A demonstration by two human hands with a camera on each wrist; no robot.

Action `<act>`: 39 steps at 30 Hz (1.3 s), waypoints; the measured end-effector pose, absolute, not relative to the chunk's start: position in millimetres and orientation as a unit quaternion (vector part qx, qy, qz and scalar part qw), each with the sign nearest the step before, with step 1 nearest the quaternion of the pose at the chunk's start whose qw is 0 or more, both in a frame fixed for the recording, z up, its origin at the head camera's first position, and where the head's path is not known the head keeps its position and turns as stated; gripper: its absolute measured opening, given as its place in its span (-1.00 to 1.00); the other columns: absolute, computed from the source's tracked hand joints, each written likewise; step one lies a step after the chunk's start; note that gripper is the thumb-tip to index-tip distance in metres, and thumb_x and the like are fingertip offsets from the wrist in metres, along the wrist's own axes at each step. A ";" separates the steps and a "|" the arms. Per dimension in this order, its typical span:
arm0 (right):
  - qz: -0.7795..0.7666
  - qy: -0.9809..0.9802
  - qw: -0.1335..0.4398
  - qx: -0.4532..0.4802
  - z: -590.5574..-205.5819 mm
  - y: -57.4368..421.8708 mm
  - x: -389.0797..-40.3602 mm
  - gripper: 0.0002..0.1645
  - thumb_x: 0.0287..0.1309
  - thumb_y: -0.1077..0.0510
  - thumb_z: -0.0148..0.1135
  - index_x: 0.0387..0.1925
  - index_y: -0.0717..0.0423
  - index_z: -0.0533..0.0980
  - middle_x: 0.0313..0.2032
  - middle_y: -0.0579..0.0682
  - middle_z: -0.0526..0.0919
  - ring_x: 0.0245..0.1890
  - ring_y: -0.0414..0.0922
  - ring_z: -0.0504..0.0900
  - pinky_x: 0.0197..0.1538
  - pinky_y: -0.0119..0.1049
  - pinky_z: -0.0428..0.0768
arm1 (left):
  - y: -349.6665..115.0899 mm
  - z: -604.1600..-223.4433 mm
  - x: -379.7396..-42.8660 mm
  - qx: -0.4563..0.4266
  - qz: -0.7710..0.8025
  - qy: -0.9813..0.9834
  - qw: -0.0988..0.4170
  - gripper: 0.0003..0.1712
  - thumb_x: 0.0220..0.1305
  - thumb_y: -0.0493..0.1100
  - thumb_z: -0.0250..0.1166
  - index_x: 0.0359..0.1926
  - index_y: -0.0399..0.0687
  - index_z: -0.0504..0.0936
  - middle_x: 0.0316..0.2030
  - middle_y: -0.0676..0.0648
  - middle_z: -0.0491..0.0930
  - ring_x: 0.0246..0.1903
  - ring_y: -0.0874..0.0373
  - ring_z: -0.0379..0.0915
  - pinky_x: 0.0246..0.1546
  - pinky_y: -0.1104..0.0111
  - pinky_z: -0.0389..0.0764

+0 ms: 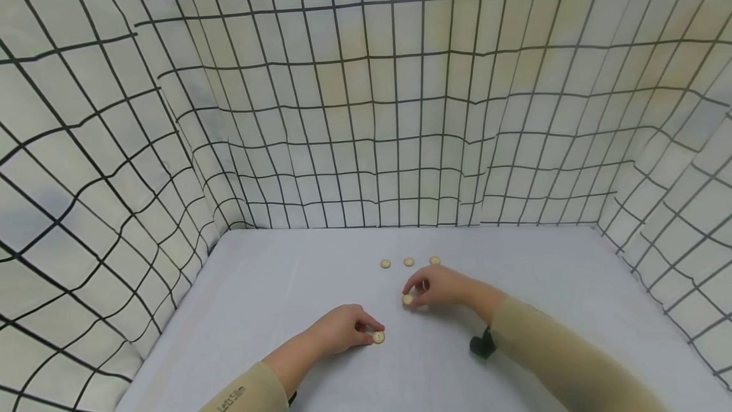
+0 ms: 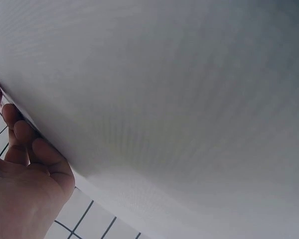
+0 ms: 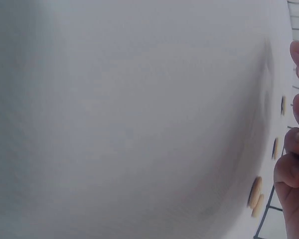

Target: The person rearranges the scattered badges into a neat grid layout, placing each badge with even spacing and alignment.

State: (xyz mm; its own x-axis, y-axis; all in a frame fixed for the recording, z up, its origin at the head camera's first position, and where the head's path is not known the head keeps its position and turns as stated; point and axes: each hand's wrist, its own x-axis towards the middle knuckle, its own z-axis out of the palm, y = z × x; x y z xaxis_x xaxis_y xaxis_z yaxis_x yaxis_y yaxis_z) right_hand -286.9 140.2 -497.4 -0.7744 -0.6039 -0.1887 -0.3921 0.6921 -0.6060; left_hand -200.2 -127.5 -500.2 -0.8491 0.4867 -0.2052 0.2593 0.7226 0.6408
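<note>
In the head view my left hand (image 1: 345,329) pinches a small round pale wooden disc (image 1: 379,337) with a dark mark on its face, low over the white table. My right hand (image 1: 439,287), farther forward and to the right, holds a similar disc (image 1: 407,299) between thumb and fingertips. Beyond it lie more such discs, in a row: a left one (image 1: 386,264), a middle one (image 1: 408,261) and a right one (image 1: 435,260). The right wrist view shows two discs (image 3: 255,192) close together near the curled fingers (image 3: 290,171). The left wrist view hides the left hand's disc.
The white table (image 1: 274,285) carries the discs. White walls with a black grid (image 1: 400,113) enclose its back and sides. A black wrist device (image 1: 483,343) hangs under the right sleeve (image 1: 549,348).
</note>
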 end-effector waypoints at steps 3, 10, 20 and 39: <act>-0.274 0.907 0.185 -0.262 -496.3 141.8 -294.2 -0.75 -0.01 -0.07 0.53 -0.24 -0.41 0.68 -0.42 -0.18 0.56 -0.31 -0.16 0.47 -0.25 -0.21 0.48 | -127.2 -500.0 -200.9 0.206 0.308 0.910 0.184 -0.74 0.18 -0.12 0.46 -0.08 0.24 0.79 -0.42 0.18 0.48 -0.44 0.28 0.30 -0.37 0.37 0.37; -0.266 0.916 0.188 -0.234 -494.2 143.0 -306.3 -0.77 0.04 -0.02 0.51 -0.23 -0.35 0.68 -0.42 -0.15 0.55 -0.32 -0.16 0.47 -0.22 -0.23 0.45 | -125.9 -497.1 -200.5 0.203 0.310 0.909 0.191 -0.74 0.19 -0.13 0.45 -0.08 0.21 0.79 -0.41 0.19 0.49 -0.43 0.27 0.31 -0.36 0.37 0.38; -0.253 0.923 0.186 -0.220 -492.0 141.7 -316.0 -0.79 0.04 0.05 0.50 -0.25 -0.29 0.69 -0.44 -0.12 0.55 -0.35 -0.14 0.46 -0.21 -0.20 0.41 | -124.7 -494.6 -199.7 0.205 0.303 0.913 0.182 -0.75 0.19 -0.13 0.44 -0.08 0.19 0.79 -0.42 0.21 0.49 -0.43 0.28 0.31 -0.36 0.38 0.38; -0.228 0.933 0.180 -0.214 -495.1 139.6 -320.3 -0.76 0.08 0.02 0.49 -0.18 -0.27 0.69 -0.42 -0.13 0.54 -0.33 -0.16 0.46 -0.21 -0.22 0.43 | -125.2 -496.5 -198.2 0.202 0.308 0.911 0.184 -0.74 0.20 -0.14 0.44 -0.08 0.19 0.79 -0.43 0.19 0.48 -0.44 0.28 0.30 -0.38 0.39 0.37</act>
State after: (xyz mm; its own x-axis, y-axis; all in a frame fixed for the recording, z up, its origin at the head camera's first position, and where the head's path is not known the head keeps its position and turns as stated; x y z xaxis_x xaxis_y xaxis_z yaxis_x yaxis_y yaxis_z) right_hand -320.3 139.6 -495.1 -0.8437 -0.4811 -0.2382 -0.3168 0.8044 -0.5026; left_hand -198.2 -125.2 -496.5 -0.8500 0.4824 -0.2115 0.2554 0.7286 0.6355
